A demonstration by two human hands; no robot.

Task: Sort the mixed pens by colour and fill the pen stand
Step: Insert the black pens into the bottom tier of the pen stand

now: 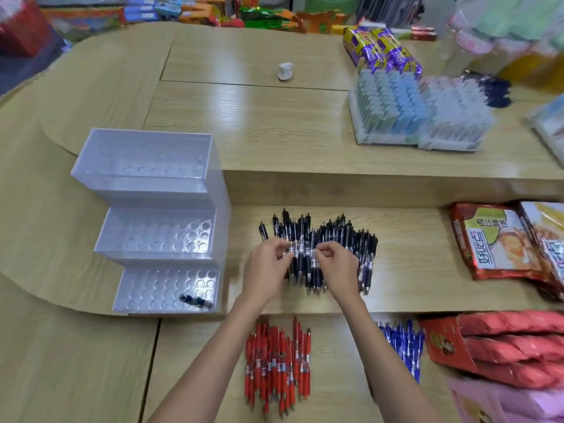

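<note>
Head: curled fingers (pixel 331 251) on black pens (pixel 338 235)

black pens (pixel 320 248) | red pens (pixel 277 364) | blue pens (pixel 403 346) | clear stand (pixel 158 221)

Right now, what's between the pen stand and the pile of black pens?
Only a bare strip of the wooden table lies between the pen stand and the black pens. The head view shows it.

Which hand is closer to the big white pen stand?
Left. The left hand sits just right of the pen stand, pinching black pens. The right hand pinches the same pile farther right, beyond the left hand.
</note>
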